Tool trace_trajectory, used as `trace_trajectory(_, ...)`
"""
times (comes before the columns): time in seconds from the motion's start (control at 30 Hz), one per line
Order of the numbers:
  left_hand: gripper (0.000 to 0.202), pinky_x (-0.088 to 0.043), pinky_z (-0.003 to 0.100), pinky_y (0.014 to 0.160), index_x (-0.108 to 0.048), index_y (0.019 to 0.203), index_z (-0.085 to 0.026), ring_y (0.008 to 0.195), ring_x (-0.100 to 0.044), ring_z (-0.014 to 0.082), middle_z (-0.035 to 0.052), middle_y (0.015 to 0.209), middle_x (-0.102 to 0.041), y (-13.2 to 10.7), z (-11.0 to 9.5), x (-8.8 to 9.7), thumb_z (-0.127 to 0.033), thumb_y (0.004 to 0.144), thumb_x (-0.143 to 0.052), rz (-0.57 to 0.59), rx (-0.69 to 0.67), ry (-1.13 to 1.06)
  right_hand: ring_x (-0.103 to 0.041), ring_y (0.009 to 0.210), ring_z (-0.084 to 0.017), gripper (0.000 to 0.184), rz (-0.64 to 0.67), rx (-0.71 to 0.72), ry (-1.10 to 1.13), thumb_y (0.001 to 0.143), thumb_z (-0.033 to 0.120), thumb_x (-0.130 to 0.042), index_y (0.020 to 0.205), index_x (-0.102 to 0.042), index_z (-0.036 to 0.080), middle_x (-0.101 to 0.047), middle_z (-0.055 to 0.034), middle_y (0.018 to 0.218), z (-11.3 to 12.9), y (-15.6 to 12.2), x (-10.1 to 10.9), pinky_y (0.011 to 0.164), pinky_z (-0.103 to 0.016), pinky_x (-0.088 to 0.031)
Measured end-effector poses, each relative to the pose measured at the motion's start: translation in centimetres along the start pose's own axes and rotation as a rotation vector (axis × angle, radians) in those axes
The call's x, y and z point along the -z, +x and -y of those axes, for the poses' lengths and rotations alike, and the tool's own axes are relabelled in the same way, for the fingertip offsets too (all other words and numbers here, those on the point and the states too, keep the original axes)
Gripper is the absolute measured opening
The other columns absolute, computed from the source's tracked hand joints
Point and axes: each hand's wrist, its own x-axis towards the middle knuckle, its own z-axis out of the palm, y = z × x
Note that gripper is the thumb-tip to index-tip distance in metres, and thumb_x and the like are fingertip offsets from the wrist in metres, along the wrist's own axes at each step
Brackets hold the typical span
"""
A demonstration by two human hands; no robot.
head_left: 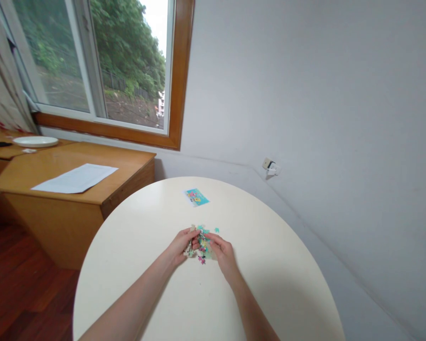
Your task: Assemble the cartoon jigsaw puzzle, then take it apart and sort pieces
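A small heap of jigsaw puzzle pieces (203, 247) lies on the white round table (145, 284), coloured teal, yellow and pink, some with their beige backs up. My left hand (181, 244) is closed on several of these pieces at the heap's left side. From the right, my right hand (223, 253) reaches over the heap with thumb and fingers pinched; what sits between its fingertips is too small to make out. One teal piece (217, 230) lies apart, just beyond my right fingertips. Beyond the heap rests a colourful picture card (197, 197).
To the left stands a wooden desk (128, 166) with a white sheet of paper (76, 178) and a white plate (35, 141) on it. A wall socket with a plug (270, 167) is behind the table. A window (128, 66) is at the upper left.
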Motion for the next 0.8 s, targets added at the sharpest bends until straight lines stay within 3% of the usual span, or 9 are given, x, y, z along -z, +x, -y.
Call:
trace_trajectory(0.4, 0.030, -0.036, 0.013, 0.038, -0.046, 0.057, -0.014, 0.039, -0.042, 0.0039, -0.0044, 0.046, -0.045, 0.4, 0.2, 0.2, -0.020, 0.071, -0.071, -0.018, -0.018, 0.063, -0.064, 0.094, -0.025, 0.029, -0.009, -0.044, 0.026, 0.073, 0.040, -0.060, 0.086, -0.075, 0.019, -0.073, -0.0092, 0.097, -0.2, 0.0, -0.2, 0.086, -0.036, -0.047)
trace_trajectory(0.6, 0.027, -0.040, 0.012, 0.041, -0.046, 0.058, -0.014, 0.041, -0.045, 0.0042, -0.0043, 0.047, -0.046, 0.2, 0.0, 0.1, -0.019, 0.072, -0.068, -0.035, -0.021, 0.093, -0.062, 0.071, -0.018, 0.029, -0.065, -0.074, 0.035, 0.072, 0.044, -0.063, 0.084, -0.069, 0.018, -0.070, -0.0053, 0.082, -0.9, 0.1, -0.3, 0.065, -0.028, -0.049)
trace_trajectory(0.7, 0.023, -0.042, 0.012, 0.042, -0.049, 0.062, -0.013, 0.042, -0.047, 0.0039, -0.0040, 0.050, -0.049, 0.1, 0.0, 0.0, -0.019, 0.071, -0.069, -0.039, -0.017, 0.123, -0.062, 0.073, -0.017, 0.030, -0.132, -0.054, 0.023, 0.073, 0.046, -0.063, 0.083, -0.066, 0.018, -0.069, -0.0041, 0.080, -1.2, 0.2, -0.6, 0.065, -0.026, -0.050)
trace_trajectory(0.8, 0.022, -0.045, 0.013, 0.044, -0.052, 0.064, -0.012, 0.042, -0.050, 0.0044, -0.0032, 0.053, -0.051, 0.1, 0.1, 0.0, -0.019, 0.070, -0.071, -0.039, -0.013, 0.158, -0.063, 0.076, -0.018, 0.032, -0.115, -0.044, -0.015, 0.075, 0.048, -0.061, 0.085, -0.068, 0.018, -0.070, -0.0055, 0.083, -1.2, 0.2, -0.8, 0.067, -0.027, -0.050)
